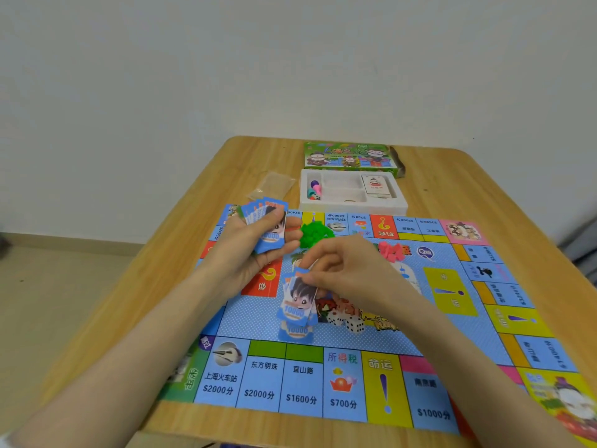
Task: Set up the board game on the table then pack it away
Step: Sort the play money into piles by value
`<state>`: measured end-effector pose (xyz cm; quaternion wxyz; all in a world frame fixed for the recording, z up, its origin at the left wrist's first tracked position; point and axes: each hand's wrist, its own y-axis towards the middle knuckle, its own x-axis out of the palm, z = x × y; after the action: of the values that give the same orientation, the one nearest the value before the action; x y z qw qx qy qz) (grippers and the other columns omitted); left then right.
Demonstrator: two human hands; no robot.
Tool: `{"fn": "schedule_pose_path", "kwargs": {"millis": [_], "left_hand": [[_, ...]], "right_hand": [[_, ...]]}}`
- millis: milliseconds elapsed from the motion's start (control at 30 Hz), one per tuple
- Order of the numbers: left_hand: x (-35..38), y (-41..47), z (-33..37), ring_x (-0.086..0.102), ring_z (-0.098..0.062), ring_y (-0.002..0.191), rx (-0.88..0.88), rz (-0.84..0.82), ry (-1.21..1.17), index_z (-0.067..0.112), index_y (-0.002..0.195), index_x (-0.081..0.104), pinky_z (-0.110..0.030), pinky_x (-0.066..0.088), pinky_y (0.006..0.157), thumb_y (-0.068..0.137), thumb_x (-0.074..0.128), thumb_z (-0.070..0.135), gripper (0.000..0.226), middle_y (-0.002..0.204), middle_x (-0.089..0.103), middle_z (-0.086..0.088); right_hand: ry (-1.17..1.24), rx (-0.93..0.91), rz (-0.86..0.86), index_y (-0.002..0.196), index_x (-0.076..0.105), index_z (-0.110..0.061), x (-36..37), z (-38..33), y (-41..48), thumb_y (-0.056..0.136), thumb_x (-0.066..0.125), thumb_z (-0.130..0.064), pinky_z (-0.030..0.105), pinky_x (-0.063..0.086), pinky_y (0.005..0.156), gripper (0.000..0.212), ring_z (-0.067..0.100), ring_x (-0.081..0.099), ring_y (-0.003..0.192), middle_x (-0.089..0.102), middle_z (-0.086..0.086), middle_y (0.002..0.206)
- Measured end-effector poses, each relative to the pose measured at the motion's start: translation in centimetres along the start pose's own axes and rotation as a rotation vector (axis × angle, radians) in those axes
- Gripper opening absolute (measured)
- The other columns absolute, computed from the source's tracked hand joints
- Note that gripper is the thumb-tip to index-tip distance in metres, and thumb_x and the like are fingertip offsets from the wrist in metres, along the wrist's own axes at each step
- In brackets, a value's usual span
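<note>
The game board (371, 376) lies unfolded on the wooden table (452, 176). My left hand (255, 250) holds a fanned stack of blue play-money notes (269, 226) above the board's left side. My right hand (342, 270) pinches a few more blue 10000 notes (298, 300) by their top edge, hanging over another note (297, 331) that lies on the board. Two white dice (347, 323) sit just right of those notes. A heap of green pieces (315, 233) and a heap of pink pieces (392, 250) rest near the board's far edge.
Behind the board stands a white plastic tray (400, 205) with coloured pawns (315, 189) and a card deck (376, 185). The green box lid (349, 155) lies behind it. An empty clear bag (273, 185) lies left of the tray. A wall rises past the table's far edge.
</note>
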<state>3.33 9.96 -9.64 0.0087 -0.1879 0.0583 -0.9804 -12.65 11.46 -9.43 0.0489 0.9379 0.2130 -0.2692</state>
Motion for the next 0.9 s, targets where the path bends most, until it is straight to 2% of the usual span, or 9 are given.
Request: {"fn": "schedule_pose_path", "kwargs": {"millis": [133,267,433,533,633,733,800,900], "left_hand": [[0.0,0.0,-0.1,0.069,-0.009,0.06,-0.006,-0.013,0.022,0.008,0.089,0.06,-0.02,0.055,0.052,0.092,0.055,0.013,0.008,0.072,0.073,-0.003],[0.0,0.0,-0.1,0.069,-0.009,0.061,-0.02,-0.018,0.047,0.008,0.089,0.062,-0.02,0.055,0.052,0.092,0.057,0.015,0.009,0.072,0.072,-0.003],[-0.2,0.0,0.0,0.063,-0.009,0.06,-0.059,-0.125,0.049,0.011,0.081,0.054,-0.023,0.056,0.058,0.093,0.054,0.013,0.012,0.072,0.058,-0.004],[0.2,-0.6,0.1,0.07,-0.015,0.068,-0.136,-0.172,0.076,0.01,0.088,0.06,-0.029,0.06,0.059,0.089,0.055,0.015,0.007,0.081,0.071,-0.007],[0.8,-1.4,0.3,0.072,-0.025,0.067,-0.237,-0.246,-0.001,0.005,0.093,0.062,-0.033,0.059,0.055,0.079,0.055,0.022,0.023,0.082,0.073,-0.016],[0.8,-1.7,0.4,0.072,-0.03,0.066,-0.291,-0.25,-0.038,0.004,0.093,0.063,-0.034,0.059,0.055,0.07,0.056,0.028,0.034,0.082,0.072,-0.022],[0.8,-1.6,0.3,0.071,-0.03,0.063,-0.287,-0.241,-0.068,0.004,0.088,0.066,-0.033,0.058,0.051,0.069,0.056,0.029,0.032,0.081,0.071,-0.023],[0.8,-1.5,0.4,0.071,-0.029,0.061,-0.264,-0.22,-0.093,0.007,0.068,0.075,-0.033,0.058,0.048,0.068,0.058,0.025,0.025,0.078,0.071,-0.021]], "right_hand": [[-0.057,0.004,-0.002,0.086,0.066,-0.016,0.1,0.2,0.1,0.081,0.072,-0.016,0.014,0.048,0.056,0.008,0.005,0.062,0.059,0.064,-0.006,0.062],[0.06,0.016,0.038,0.083,0.066,-0.014,-0.2,-0.1,-0.1,0.084,0.069,-0.013,0.017,0.049,0.05,0.004,0.005,0.061,0.054,0.065,-0.005,0.062],[0.317,0.019,0.22,0.079,0.061,-0.012,-1.0,-0.5,-0.2,0.088,0.062,-0.006,0.02,0.049,0.048,0.011,0.007,0.057,0.049,0.063,0.005,0.066],[0.358,-0.015,0.355,0.079,0.058,-0.014,-1.1,-0.4,-0.2,0.089,0.061,-0.006,0.017,0.045,0.049,0.013,0.001,0.053,0.048,0.061,0.007,0.07],[0.388,-0.038,0.417,0.08,0.057,-0.013,-1.1,-0.4,-0.2,0.09,0.059,-0.005,0.012,0.041,0.048,0.013,-0.004,0.051,0.049,0.06,0.006,0.073],[0.409,-0.058,0.435,0.08,0.057,-0.013,-1.1,-0.4,-0.2,0.09,0.059,-0.005,0.01,0.041,0.049,0.013,-0.005,0.052,0.05,0.059,0.003,0.072],[0.396,-0.068,0.433,0.081,0.058,-0.012,-1.1,-0.3,-0.2,0.089,0.06,-0.005,0.01,0.041,0.05,0.012,-0.004,0.052,0.051,0.06,0.003,0.074],[0.384,-0.073,0.426,0.082,0.058,-0.012,-1.0,-0.3,-0.1,0.089,0.061,-0.005,0.01,0.04,0.05,0.01,-0.003,0.052,0.053,0.06,0.004,0.075]]}}
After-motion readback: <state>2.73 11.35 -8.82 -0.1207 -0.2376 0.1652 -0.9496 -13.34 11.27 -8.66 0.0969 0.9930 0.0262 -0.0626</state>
